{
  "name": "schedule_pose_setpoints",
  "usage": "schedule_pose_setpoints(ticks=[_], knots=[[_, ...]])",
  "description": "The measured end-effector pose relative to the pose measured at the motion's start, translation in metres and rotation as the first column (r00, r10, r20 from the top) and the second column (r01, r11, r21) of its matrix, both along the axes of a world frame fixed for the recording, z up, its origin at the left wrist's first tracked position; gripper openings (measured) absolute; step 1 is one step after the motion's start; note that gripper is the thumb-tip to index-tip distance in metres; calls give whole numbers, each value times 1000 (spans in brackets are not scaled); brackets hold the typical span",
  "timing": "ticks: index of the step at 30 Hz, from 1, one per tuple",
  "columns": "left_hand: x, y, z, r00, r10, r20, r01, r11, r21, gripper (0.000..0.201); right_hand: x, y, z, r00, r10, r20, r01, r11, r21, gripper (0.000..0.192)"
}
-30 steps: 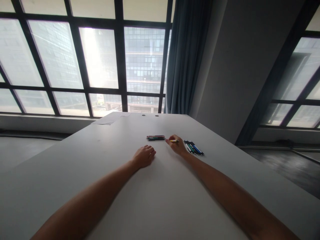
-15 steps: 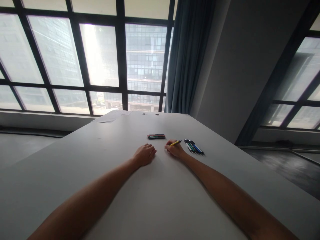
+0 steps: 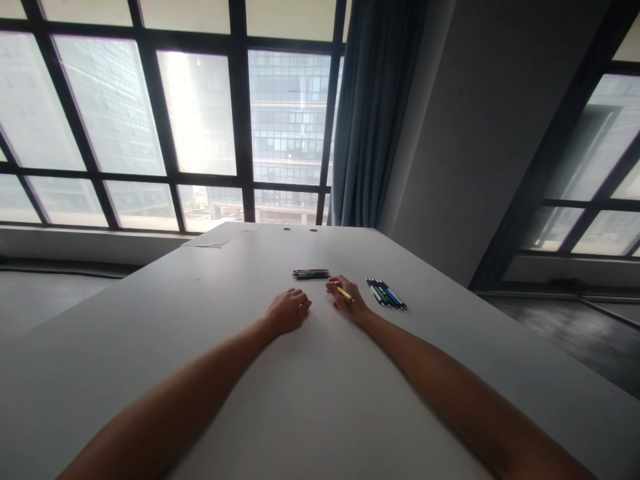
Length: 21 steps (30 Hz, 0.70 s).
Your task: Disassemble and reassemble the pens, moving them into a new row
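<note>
Between the fingers of my right hand (image 3: 350, 301) is a yellow pen (image 3: 344, 293), its dark end pointing down toward the wrist. Just beyond that hand lies a small stack of pens (image 3: 310, 274), side by side and running crosswise, with red, green and black parts. To the right of the hand a second group of pens (image 3: 387, 294) lies slanted in a row, in black, white, green and blue. My left hand (image 3: 289, 311) rests palm down on the table, fingers loosely stretched out and holding nothing.
The white table (image 3: 240, 400) stretches away toward the windows. Thin white sheets (image 3: 215, 236) lie at its far left corner, and two dark round spots (image 3: 313, 231) show near the far edge. A blue-grey curtain (image 3: 363, 133) hangs behind it.
The yellow pen has swung in my right hand: its dark end pointed up and right before, and now points down and right. My left hand has stayed in place.
</note>
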<state>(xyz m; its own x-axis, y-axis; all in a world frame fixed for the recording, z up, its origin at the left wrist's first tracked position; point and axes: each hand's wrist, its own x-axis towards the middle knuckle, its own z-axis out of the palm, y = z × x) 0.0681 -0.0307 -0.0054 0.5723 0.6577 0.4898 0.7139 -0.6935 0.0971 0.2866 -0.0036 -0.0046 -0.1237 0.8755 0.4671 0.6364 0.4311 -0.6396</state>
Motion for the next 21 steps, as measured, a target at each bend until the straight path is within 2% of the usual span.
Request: schedule_pose_setpoints(ticks=[3, 7, 11, 17, 21], knots=[[0, -1, 1, 999, -36, 30, 37, 999, -28, 30, -3, -5, 2, 988, -56, 142, 45, 996, 83, 28], [0, -2, 4, 984, -179, -11, 179, 984, 14, 51, -15, -13, 2, 957, -172, 232, 132, 975, 177, 22], [1, -4, 6, 962, -258, -87, 264, 962, 68, 47, -24, -19, 1, 952, -151, 266, 99, 975, 199, 24], [2, -10, 11, 944, -293, -154, 307, 949, 76, 40, -24, -22, 6, 949, -101, 298, 42, 979, 198, 23], [2, -12, 12, 942, -289, -168, 304, 950, 71, 36, -20, -21, 6, 951, -25, 308, -34, 983, 183, 28]])
